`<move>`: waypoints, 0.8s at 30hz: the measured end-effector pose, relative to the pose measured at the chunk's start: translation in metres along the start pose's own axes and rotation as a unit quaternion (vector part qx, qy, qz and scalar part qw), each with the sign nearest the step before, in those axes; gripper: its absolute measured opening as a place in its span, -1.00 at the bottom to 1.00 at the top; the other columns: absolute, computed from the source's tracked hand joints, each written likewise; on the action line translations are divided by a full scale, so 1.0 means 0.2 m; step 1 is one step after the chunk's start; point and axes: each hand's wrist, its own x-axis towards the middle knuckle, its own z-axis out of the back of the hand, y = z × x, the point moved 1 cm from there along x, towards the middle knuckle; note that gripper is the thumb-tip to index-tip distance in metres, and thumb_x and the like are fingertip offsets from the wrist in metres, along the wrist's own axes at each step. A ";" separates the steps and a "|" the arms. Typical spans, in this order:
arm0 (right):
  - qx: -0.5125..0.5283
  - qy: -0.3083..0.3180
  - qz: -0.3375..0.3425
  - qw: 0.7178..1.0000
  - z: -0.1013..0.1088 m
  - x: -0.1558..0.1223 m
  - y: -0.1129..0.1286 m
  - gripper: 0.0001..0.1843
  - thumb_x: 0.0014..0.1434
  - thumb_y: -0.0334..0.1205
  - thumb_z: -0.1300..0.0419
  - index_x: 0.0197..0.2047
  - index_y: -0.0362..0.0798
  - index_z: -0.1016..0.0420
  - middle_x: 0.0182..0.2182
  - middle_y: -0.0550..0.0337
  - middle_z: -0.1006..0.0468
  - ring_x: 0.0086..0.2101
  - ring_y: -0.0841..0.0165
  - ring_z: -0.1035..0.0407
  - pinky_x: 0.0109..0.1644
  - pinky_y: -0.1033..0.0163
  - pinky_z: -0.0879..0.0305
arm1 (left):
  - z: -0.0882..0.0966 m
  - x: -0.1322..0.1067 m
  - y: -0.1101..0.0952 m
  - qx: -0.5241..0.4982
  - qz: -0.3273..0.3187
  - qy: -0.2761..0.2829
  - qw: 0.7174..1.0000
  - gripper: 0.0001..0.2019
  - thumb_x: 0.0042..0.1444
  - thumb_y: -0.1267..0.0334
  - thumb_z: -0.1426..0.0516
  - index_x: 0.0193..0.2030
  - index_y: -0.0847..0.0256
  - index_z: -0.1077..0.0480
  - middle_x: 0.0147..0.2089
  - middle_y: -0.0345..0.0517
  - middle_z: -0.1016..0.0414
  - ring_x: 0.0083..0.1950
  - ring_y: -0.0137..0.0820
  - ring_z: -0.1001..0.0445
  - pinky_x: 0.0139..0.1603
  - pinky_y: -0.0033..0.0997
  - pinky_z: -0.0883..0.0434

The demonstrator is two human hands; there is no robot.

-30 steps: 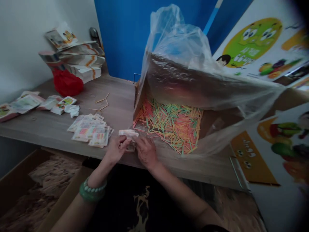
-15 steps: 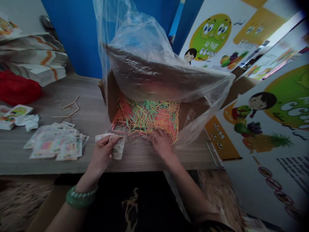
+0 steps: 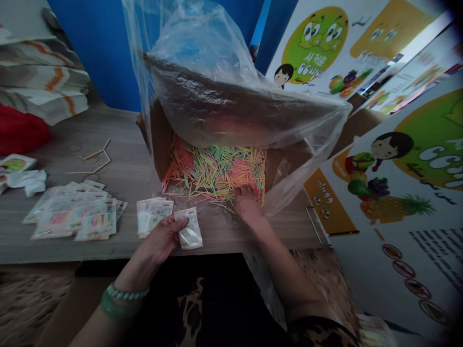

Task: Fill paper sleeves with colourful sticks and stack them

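My left hand pinches a small clear printed packet near the table's front edge. Just left of it lies a small stack of the same packets. My right hand reaches into the mouth of a cardboard box, fingers curled down on the pile of thin coloured sticks in pink, green and yellow. Whether those fingers hold any sticks is hidden. A clear plastic bag lines the box and billows above it.
A spread of filled packets lies on the wooden table at left. Loose plain sticks, a red bag and stacked printed cartons sit further back. Printed cartoon boxes stand at right.
My right hand has gone from the packet into the box onto the sticks. My left hand has drawn one packet nearer me; the small stack now lies on the table. The view swung right.
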 end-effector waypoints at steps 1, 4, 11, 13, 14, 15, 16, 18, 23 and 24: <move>-0.005 0.001 0.007 1.000 0.00 0.01 -0.01 -0.66 0.33 -0.35 -0.07 0.11 -0.18 -0.49 0.02 -0.16 -0.51 0.05 0.05 -0.30 0.12 0.03 -0.16 | 0.01 0.00 0.01 -0.004 0.001 0.004 1.000 -0.79 -0.12 0.42 -0.40 -0.32 0.34 -0.52 -0.42 -0.07 -0.62 -0.45 -0.36 -0.57 -0.36 -0.42 -0.58; -0.008 0.005 0.021 1.000 -0.01 0.03 -0.02 -0.68 0.34 -0.36 -0.05 0.08 -0.15 -0.51 0.04 -0.13 -0.51 0.08 0.06 -0.30 0.14 0.03 -0.16 | 0.02 0.00 0.02 -0.014 0.006 0.019 1.000 -0.79 -0.10 0.37 -0.41 -0.32 0.35 -0.54 -0.43 -0.07 -0.62 -0.46 -0.35 -0.57 -0.38 -0.40 -0.58; -0.018 0.017 0.021 0.999 -0.01 0.05 0.01 -0.63 0.36 -0.43 0.04 0.11 -0.23 -0.49 0.05 -0.20 -0.51 0.08 0.03 -0.35 0.16 0.02 -0.19 | 0.00 -0.02 0.05 -0.019 0.009 0.038 0.999 -0.74 -0.14 0.46 -0.42 -0.25 0.35 -0.57 -0.36 -0.05 -0.65 -0.38 -0.31 -0.61 -0.29 -0.35 -0.61; -0.007 0.026 -0.001 1.000 0.00 0.07 0.00 -0.63 0.35 -0.43 0.02 0.13 -0.23 -0.47 0.06 -0.20 -0.52 0.08 0.05 -0.38 0.14 0.07 -0.21 | 0.01 -0.02 0.05 -0.013 0.011 0.048 0.999 -0.75 -0.16 0.42 -0.44 -0.30 0.36 -0.57 -0.39 -0.05 -0.64 -0.41 -0.34 -0.59 -0.32 -0.40 -0.59; 0.002 0.033 -0.020 0.999 0.00 0.09 -0.01 -0.62 0.35 -0.43 0.02 0.16 -0.23 -0.44 0.04 -0.20 -0.54 0.06 0.08 -0.41 0.11 0.10 -0.23 | 0.02 -0.01 0.05 -0.010 0.010 0.048 0.999 -0.75 -0.17 0.40 -0.45 -0.33 0.36 -0.56 -0.41 -0.06 -0.64 -0.43 -0.36 -0.58 -0.34 -0.42 -0.59; 0.012 0.040 -0.039 0.998 0.01 0.10 -0.03 -0.60 0.36 -0.43 0.03 0.18 -0.23 -0.42 0.01 -0.19 -0.56 0.03 0.12 -0.44 0.08 0.14 -0.25 | 0.03 -0.01 0.05 -0.009 0.009 0.045 0.999 -0.75 -0.18 0.38 -0.46 -0.33 0.35 -0.56 -0.41 -0.07 -0.64 -0.43 -0.36 -0.58 -0.34 -0.42 -0.58; 0.021 0.044 -0.053 0.997 0.02 0.11 -0.04 -0.59 0.37 -0.43 0.05 0.20 -0.21 -0.41 -0.01 -0.17 -0.58 0.00 0.15 -0.46 0.06 0.16 -0.26 | 0.05 -0.01 0.06 -0.007 0.009 0.039 0.999 -0.74 -0.19 0.37 -0.47 -0.34 0.35 -0.56 -0.41 -0.07 -0.64 -0.44 -0.36 -0.58 -0.35 -0.42 -0.58; 0.028 0.040 -0.057 0.997 0.04 0.13 -0.06 -0.59 0.37 -0.42 0.06 0.19 -0.15 -0.42 -0.02 -0.12 -0.60 0.00 0.17 -0.46 0.06 0.17 -0.25 | 0.07 0.00 0.06 -0.006 0.012 0.029 0.999 -0.72 -0.21 0.35 -0.48 -0.34 0.34 -0.56 -0.41 -0.07 -0.64 -0.43 -0.35 -0.58 -0.35 -0.41 -0.58; 0.003 -0.008 -0.046 0.999 0.08 0.17 -0.07 -0.65 0.34 -0.42 0.02 0.09 -0.14 -0.46 0.02 -0.13 -0.59 0.10 0.11 -0.39 0.16 0.10 -0.20 | 0.08 0.02 0.06 -0.002 0.020 0.020 1.000 -0.71 -0.22 0.36 -0.47 -0.33 0.35 -0.57 -0.39 -0.03 -0.65 -0.42 -0.31 -0.59 -0.33 -0.37 -0.58; 0.002 -0.012 -0.051 0.999 0.08 0.18 -0.07 -0.67 0.34 -0.43 0.02 0.07 -0.16 -0.47 -0.01 -0.15 -0.59 0.09 0.11 -0.40 0.16 0.09 -0.20 | 0.08 0.01 0.06 -0.001 0.019 0.018 1.000 -0.72 -0.21 0.37 -0.47 -0.32 0.36 -0.57 -0.39 -0.02 -0.65 -0.43 -0.31 -0.59 -0.32 -0.37 -0.58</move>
